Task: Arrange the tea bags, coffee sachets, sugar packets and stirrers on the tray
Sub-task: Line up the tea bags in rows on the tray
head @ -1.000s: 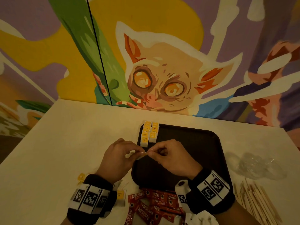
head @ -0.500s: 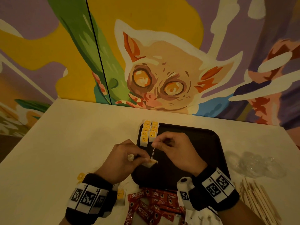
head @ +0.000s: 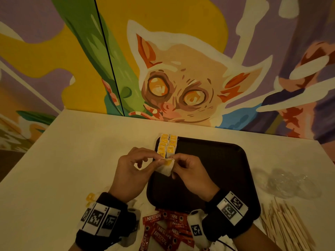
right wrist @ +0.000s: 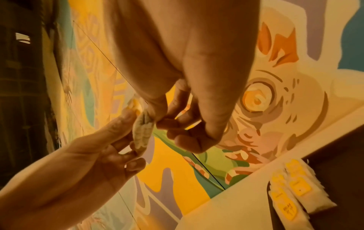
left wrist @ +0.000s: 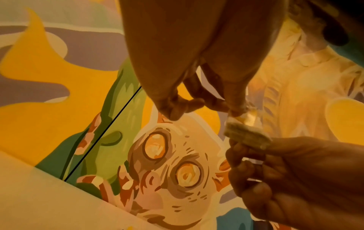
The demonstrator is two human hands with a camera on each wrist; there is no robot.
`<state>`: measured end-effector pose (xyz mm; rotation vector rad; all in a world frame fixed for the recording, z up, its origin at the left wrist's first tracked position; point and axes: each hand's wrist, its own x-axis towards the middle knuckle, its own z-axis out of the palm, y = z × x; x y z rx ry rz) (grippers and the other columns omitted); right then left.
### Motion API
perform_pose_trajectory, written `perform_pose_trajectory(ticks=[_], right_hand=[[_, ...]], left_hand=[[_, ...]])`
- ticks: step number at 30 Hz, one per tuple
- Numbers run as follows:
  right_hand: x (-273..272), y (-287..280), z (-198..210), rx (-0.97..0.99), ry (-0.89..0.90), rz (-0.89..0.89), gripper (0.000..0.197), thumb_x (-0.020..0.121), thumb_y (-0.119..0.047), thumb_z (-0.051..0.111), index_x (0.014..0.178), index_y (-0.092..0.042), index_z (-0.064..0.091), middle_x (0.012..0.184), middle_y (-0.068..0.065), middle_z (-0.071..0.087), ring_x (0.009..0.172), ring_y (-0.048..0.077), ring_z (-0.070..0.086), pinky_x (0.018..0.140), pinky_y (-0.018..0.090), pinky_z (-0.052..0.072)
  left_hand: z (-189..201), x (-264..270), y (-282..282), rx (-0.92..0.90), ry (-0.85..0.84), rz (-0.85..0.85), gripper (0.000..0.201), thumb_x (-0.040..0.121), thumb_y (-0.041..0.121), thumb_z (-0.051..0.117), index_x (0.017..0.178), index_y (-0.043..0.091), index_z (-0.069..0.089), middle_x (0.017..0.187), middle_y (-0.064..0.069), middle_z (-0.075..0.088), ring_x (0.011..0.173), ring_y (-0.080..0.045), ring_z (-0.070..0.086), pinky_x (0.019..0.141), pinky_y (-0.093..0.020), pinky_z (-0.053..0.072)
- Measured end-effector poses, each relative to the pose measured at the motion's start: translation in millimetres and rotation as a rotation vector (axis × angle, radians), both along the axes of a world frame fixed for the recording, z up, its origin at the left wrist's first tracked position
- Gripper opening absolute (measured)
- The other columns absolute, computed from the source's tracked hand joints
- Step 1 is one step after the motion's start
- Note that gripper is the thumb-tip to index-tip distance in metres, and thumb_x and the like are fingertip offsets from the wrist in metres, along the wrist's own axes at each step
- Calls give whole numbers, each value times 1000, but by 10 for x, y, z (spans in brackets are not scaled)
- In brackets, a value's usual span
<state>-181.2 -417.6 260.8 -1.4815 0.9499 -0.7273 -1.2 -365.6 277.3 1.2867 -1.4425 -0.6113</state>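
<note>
Head view: tray (head: 235,160) holds tea bags (head: 166,145).

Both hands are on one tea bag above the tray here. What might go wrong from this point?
The left hand and right hand pinch the tea bag just in front of the rows of tea bags at the tray corner; setting it down may knock them askew. Pulling from both sides might tear the bag.

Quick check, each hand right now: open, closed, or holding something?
Left hand: pinching the small white tea bag with the yellow tag by its left edge.
Right hand: pinching the same tea bag from the right.
</note>
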Motion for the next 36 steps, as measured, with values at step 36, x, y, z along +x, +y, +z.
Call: perform_pose_trajectory(ticks=[36], right_hand=[[446, -1130, -1459, 122, 809, -302, 19, 93, -24, 64, 100, -6, 65, 105, 11, 66, 102, 26, 61, 79, 28, 44]], left_hand=[[-1178, 543, 319, 560, -62, 247, 18, 84, 14, 71, 88, 32, 70, 91, 22, 67, 67, -11, 61, 55, -27, 50]])
